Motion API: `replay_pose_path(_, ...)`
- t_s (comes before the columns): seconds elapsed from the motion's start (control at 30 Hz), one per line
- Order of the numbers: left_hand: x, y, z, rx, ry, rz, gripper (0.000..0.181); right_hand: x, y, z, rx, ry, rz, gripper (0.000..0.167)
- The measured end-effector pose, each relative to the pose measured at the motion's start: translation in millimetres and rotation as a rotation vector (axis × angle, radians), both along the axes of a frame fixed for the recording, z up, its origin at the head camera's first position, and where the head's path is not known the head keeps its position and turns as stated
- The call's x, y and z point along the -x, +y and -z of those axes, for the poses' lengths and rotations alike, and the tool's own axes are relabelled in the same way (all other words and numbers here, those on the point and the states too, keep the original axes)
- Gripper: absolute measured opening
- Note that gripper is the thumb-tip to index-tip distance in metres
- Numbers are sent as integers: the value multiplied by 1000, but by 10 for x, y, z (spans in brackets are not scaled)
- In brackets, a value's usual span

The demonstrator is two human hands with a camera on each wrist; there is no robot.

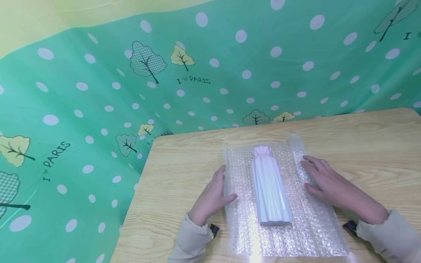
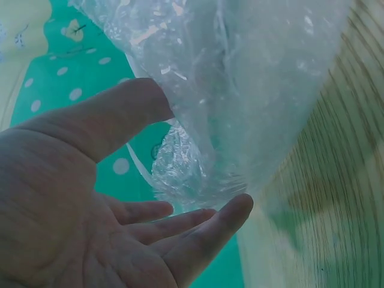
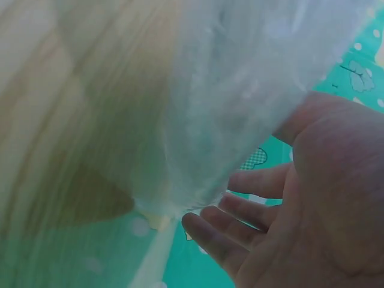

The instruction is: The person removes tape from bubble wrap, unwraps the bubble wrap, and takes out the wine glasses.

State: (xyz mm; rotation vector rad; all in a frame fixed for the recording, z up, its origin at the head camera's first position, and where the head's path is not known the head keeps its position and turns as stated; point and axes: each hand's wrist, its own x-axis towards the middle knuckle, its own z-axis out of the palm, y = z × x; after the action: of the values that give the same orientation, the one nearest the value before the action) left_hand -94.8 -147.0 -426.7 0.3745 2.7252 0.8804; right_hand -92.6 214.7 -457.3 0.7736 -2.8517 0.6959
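A ribbed vase (image 1: 270, 186), pinkish at its gathered neck and pale blue toward its base, lies on a sheet of bubble wrap (image 1: 242, 223). At the sheet's left edge is my left hand (image 1: 212, 197), thumb over the wrap and fingers beside it. In the left wrist view, its thumb meets the bubble wrap (image 2: 210, 78) and the fingers extend loosely below. My right hand (image 1: 330, 184) lies along the right edge, fingers spread and touching the plastic. The right wrist view shows the wrap (image 3: 222, 102) against the thumb, with the fingers loosely extended below its edge.
Under the wrap is a light wood-grain table (image 1: 177, 175). A green curtain (image 1: 98, 120) with white dots and printed trees hangs behind it and at the left. Dark straps (image 1: 214, 230) show at both cuffs.
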Motion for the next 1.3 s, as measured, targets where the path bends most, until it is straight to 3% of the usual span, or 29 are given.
replay_pose_path(0.57, 20, -64, 37, -38, -28, -25, 104, 4, 126, -50, -56, -127, 29, 70)
replay_pose_path(0.97, 36, -142, 20, -8, -29, -39, 108, 47, 211, -83, -41, -83, 11, 77)
replay_pose_path(1.3, 57, -200, -3, 0, -29, -30, 110, 84, 300, -96, -29, -214, 49, 81)
